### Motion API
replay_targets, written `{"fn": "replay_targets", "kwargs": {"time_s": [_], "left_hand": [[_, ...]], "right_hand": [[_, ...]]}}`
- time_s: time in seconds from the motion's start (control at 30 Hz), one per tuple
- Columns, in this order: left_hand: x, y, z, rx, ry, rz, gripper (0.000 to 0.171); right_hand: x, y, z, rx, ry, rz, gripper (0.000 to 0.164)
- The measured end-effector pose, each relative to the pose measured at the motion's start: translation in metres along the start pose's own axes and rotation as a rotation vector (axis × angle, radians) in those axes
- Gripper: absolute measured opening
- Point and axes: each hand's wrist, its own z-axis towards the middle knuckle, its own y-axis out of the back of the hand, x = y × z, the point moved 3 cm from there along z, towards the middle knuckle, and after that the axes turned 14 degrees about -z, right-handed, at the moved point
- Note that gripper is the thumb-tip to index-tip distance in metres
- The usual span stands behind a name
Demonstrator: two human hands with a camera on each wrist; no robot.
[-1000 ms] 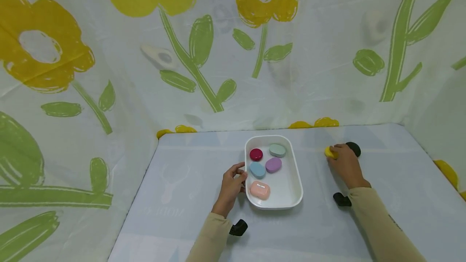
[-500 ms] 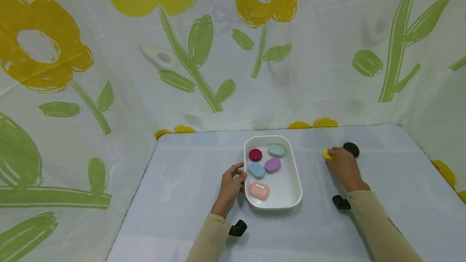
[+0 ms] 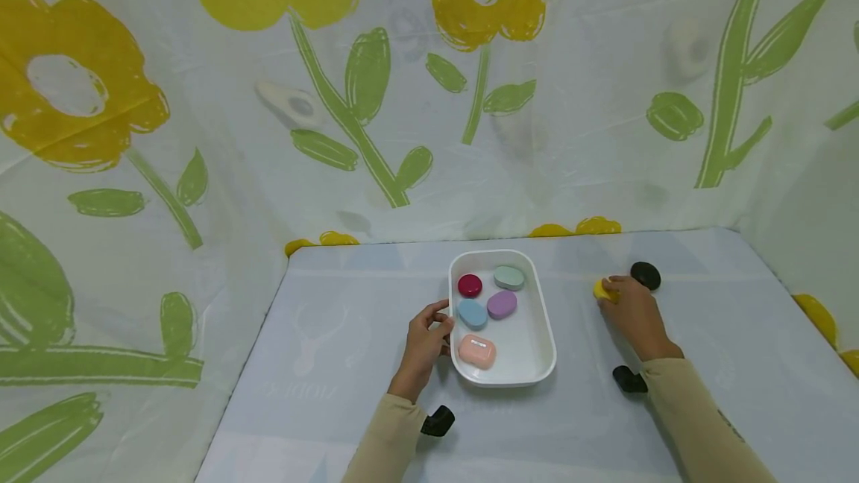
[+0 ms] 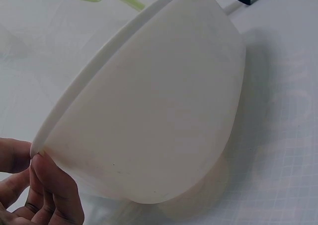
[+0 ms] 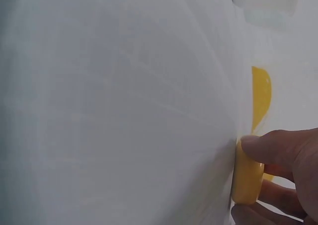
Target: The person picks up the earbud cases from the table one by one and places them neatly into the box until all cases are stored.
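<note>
In the head view my left hand [image 3: 424, 345] is at the left side of a white plastic basin [image 3: 537, 349]. The left wrist view shows its thumb and fingers pinching the rim. Inside the basin lie a red soap [image 3: 470, 286], a pale green soap [image 3: 508, 278], a purple soap [image 3: 502, 305], a blue soap [image 3: 473, 314] and a pink soap [image 3: 477, 351]. Over on the right, my right hand [image 3: 634, 319] grips a yellow soap [image 5: 247, 178] between thumb and fingers, low at the table. Just behind that hand sits a black soap [image 3: 646, 276].
A pale cloth covers the table [image 3: 322, 393]. Behind it and along its sides hangs a white curtain [image 3: 570, 170] with printed flowers. Black wrist pieces show beside both sleeves, the left piece [image 3: 438, 421] and the right piece [image 3: 629, 379].
My right hand has come slightly nearer to me with the yellow soap, away from the black one. My left hand and the basin stay put.
</note>
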Motion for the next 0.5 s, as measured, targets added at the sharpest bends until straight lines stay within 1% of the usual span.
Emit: {"fn": "replay_targets", "kwargs": {"time_s": [0.17, 0.33, 0.5], "left_hand": [[0.000, 0.000, -0.001, 0.002, 0.007, -0.009, 0.041], [0.000, 0.000, -0.001, 0.004, 0.011, -0.019, 0.041], [0.000, 0.000, -0.001, -0.001, 0.016, -0.022, 0.041]], "right_hand": [[0.001, 0.000, -0.003, -0.006, 0.010, 0.006, 0.045], [0.001, -0.001, -0.007, 0.009, 0.013, -0.001, 0.044], [0.001, -0.001, -0.014, -0.015, 0.058, 0.006, 0.043]]}}
